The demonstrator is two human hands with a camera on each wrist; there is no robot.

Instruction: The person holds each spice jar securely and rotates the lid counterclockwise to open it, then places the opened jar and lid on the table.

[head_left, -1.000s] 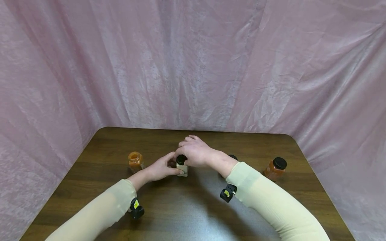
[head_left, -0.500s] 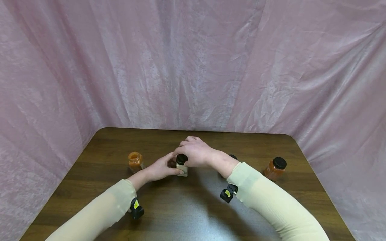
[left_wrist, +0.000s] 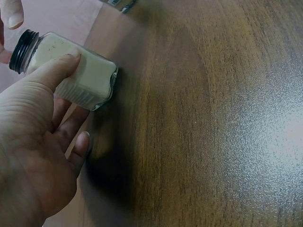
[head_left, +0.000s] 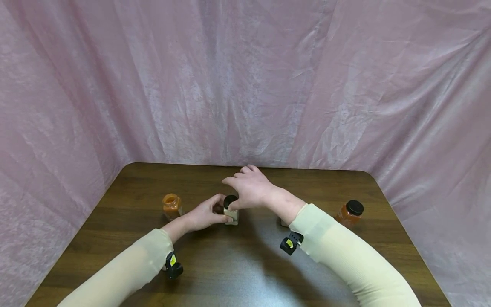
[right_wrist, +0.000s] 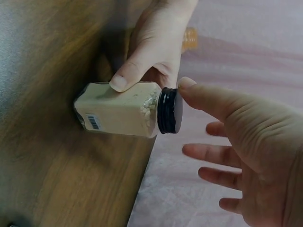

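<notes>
A small glass jar (head_left: 232, 214) of cream-white powder with a black screw cap (head_left: 229, 200) stands on the dark wooden table (head_left: 245, 273). My left hand (head_left: 207, 214) grips its body, thumb on the near side and fingers behind; in the left wrist view the thumb (left_wrist: 52, 71) lies along the jar (left_wrist: 80, 75). My right hand (head_left: 248, 189) hovers just over the cap with its fingers spread and straight. In the right wrist view only the thumb tip (right_wrist: 187, 85) is at the rim of the cap (right_wrist: 169, 110), and the jar (right_wrist: 118, 109) shows a barcode label.
An orange jar (head_left: 171, 205) without a lid stands at the left. A reddish jar with a black lid (head_left: 350, 212) stands at the right. Another jar (head_left: 284, 222) is mostly hidden behind my right forearm. Pink cloth (head_left: 245, 85) hangs behind and beside the table.
My right hand, which was curled over the black cap, has lifted up and back and spread its fingers. The left hand and jar have stayed put.
</notes>
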